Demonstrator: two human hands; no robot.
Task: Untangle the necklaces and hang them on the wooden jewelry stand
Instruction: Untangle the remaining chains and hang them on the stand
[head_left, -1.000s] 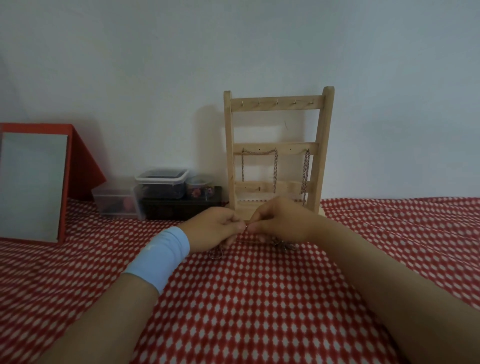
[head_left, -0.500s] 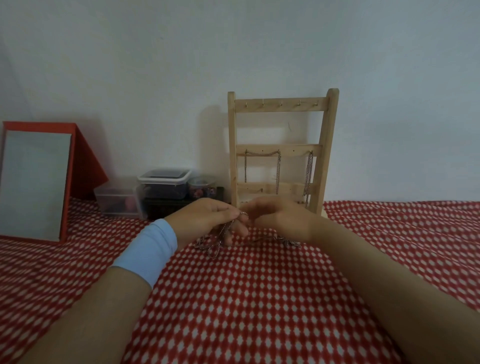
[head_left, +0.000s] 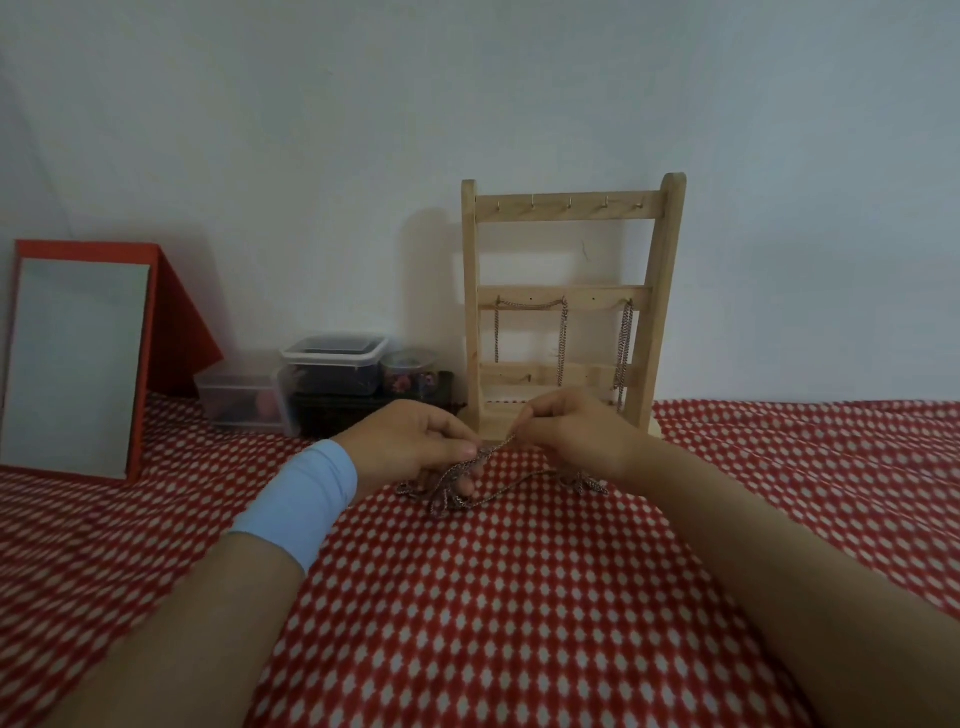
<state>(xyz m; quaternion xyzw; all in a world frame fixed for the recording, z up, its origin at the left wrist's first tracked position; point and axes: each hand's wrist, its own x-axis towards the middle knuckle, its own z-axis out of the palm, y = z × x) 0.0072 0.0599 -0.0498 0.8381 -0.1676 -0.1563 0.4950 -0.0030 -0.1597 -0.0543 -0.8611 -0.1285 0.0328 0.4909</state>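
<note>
Mirror (head_left: 72, 364): red-framed, it leans against the wall at the far left.
Boxes (head_left: 332, 374): clear plastic tubs sit by the wall, between the mirror and the stand.
Left hand (head_left: 410, 447): it wears a blue wristband (head_left: 301, 499), and its curled fingers pinch the bunched chains.
Necklaces (head_left: 457, 483): a thin metal tangle lies partly on the red dotted cloth (head_left: 519, 623). One strand rises between the hands.
Right hand (head_left: 576, 436): its fingertips pinch the raised strand, close to the left hand.
Stand (head_left: 566, 312): a wooden stand just behind the hands. Chains (head_left: 561, 338) hang from its middle bar, and the top hooks look free.
Step in hand: probably teasing one strand out of the knot.
Doing it well: the left hand's hold should be loose and the strand drawn slowly, because a hard pull would likely tighten the knot. The slack is best left on the cloth.
</note>
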